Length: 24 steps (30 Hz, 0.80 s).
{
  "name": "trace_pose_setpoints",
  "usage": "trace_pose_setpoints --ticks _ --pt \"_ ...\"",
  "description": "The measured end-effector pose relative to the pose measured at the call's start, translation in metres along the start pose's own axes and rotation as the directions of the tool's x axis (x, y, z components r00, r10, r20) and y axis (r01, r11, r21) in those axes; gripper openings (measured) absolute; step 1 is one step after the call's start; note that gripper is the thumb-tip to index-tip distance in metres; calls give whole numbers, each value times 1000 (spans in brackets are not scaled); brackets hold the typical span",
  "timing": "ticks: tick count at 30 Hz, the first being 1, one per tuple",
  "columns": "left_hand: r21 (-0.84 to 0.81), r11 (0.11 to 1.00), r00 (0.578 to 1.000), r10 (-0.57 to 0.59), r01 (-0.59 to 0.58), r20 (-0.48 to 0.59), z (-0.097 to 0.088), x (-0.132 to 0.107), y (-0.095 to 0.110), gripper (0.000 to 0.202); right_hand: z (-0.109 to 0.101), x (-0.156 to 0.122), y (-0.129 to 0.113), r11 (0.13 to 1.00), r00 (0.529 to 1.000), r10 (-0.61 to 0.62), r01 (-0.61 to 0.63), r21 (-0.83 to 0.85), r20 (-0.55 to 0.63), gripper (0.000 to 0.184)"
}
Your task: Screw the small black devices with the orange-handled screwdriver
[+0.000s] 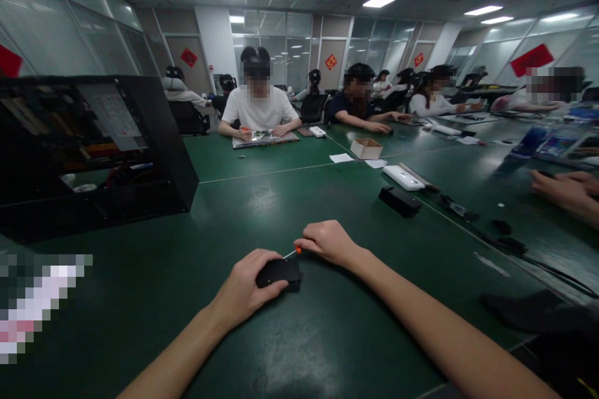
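Note:
My left hand (246, 285) is closed over a small black box-shaped device (282, 272) that lies on the green table (196, 249), thumb under its near edge. My right hand (329, 242) is closed on a small screwdriver with an orange handle (297, 250). Its thin metal tip points down-left toward the top of the black device. The two hands are close together at the table's near middle.
A large open black computer case (88, 149) stands at the left. A black rectangular block (399, 201), a white device (403, 177) and a small cardboard box (366, 148) lie farther out. Another person's hands (564, 190) rest at the right edge. Several people sit at the far side.

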State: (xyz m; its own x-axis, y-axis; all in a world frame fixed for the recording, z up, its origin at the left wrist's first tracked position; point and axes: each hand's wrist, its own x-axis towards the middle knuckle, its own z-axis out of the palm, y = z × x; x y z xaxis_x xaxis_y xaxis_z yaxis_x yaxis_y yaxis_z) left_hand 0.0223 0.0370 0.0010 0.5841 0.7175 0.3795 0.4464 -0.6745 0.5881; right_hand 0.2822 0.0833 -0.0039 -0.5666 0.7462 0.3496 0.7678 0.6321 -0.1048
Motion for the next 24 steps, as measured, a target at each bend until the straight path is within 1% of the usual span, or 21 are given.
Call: trace_pose_setpoints --ticks 4,7,10,13,19,24 --pt "-2 1000 1000 3 -3 21 -3 0 1 32 0 0 -15 998 997 -52 53 28 -51 54" --pt "2 1000 998 -29 29 56 -11 1 -1 35 -3 1 -20 993 996 -89 91 78 -30 50" --pt "-7 998 992 -68 69 105 -18 2 -5 31 -6 2 -18 990 994 -103 104 90 -25 48" --pt "-7 997 994 -81 82 77 -21 4 -8 31 -7 1 -19 994 994 -85 89 60 -62 50" --pt "-26 996 996 -86 87 32 -21 5 -11 32 -6 -1 -30 1000 989 -16 16 -4 -144 58" --pt "-29 996 996 -87 87 20 -20 2 -15 35 -4 0 -31 1000 990 22 -20 13 -136 58"
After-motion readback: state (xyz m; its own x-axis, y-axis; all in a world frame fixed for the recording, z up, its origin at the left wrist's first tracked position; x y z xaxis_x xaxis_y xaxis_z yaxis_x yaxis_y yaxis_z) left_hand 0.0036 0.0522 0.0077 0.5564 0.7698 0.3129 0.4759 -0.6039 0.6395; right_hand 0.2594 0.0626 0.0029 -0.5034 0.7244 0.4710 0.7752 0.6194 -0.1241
